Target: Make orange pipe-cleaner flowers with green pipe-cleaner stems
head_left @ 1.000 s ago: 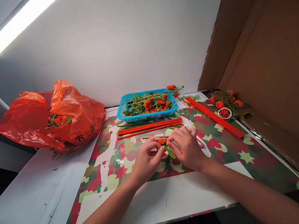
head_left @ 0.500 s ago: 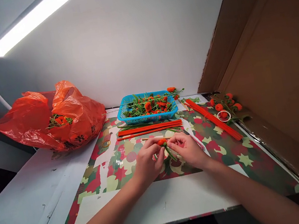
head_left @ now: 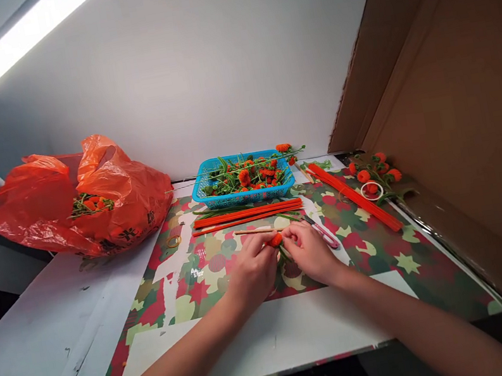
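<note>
Between my two hands is a small orange pipe-cleaner flower (head_left: 276, 240) with a green stem hanging below it. My left hand (head_left: 255, 267) pinches the flower from the left, fingers closed round it. From the right, my right hand (head_left: 310, 252) grips it with thumb and index finger pressed together at its edge. Just beyond my fingers lies a thin wooden stick (head_left: 253, 231). Pink-handled scissors (head_left: 325, 234) rest beside my right hand, their blades partly hidden. A row of orange pipe cleaners (head_left: 246, 214) lies farther back, with green ones by it.
A blue basket (head_left: 245, 198) of orange flowers and green stems stands at the back. To the left sits an orange plastic bag (head_left: 129, 182) with more flowers. A pipe-cleaner bundle (head_left: 356, 197), a white ring (head_left: 371, 191) and finished flowers (head_left: 393, 175) lie right, near a cardboard wall (head_left: 451, 116).
My left hand has turned further over the flower, covering more of it, and the flower has tilted. The scissors' handle shows more now. The whole view has shifted slightly.
</note>
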The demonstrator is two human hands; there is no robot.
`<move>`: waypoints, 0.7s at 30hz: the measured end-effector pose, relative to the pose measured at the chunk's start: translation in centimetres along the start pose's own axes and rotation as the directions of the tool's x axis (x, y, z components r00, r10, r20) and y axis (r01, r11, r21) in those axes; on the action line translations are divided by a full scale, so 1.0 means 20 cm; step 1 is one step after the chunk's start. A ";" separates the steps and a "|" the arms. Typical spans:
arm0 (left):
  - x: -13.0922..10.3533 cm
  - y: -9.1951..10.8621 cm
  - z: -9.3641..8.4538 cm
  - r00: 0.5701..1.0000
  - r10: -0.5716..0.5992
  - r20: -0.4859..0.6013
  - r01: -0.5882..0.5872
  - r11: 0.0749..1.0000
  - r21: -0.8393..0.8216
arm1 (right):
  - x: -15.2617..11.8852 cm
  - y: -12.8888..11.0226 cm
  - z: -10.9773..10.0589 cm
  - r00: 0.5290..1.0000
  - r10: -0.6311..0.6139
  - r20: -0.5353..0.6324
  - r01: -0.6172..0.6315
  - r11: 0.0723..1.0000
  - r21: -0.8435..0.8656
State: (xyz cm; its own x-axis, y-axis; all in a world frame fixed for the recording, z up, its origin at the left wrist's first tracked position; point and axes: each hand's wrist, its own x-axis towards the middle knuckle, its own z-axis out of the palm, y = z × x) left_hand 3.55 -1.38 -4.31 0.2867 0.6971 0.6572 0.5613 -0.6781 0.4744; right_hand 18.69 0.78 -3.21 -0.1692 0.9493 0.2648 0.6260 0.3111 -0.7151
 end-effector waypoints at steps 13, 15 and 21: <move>0.02 -0.06 -0.04 0.697 -0.591 0.405 0.644 0.269 -0.716 | 0.03 0.02 -0.09 0.958 -0.287 -0.009 0.285 0.946 0.154; 0.03 -0.05 -0.05 0.670 -0.597 0.441 0.646 0.176 -0.743 | 0.03 0.01 -0.08 0.953 -0.301 -0.016 0.300 0.943 0.145; 0.05 -0.03 -0.07 0.621 -0.608 0.494 0.671 0.088 -0.736 | 0.03 0.00 -0.08 0.947 -0.322 0.011 0.320 0.943 0.091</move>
State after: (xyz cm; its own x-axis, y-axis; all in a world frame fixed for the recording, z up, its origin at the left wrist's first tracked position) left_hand 2.39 -0.55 -3.14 0.2206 0.9604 -0.1700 -0.3296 0.2374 0.9138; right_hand 19.89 1.28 -2.03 -0.3701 0.7989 0.4742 0.4669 0.6012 -0.6485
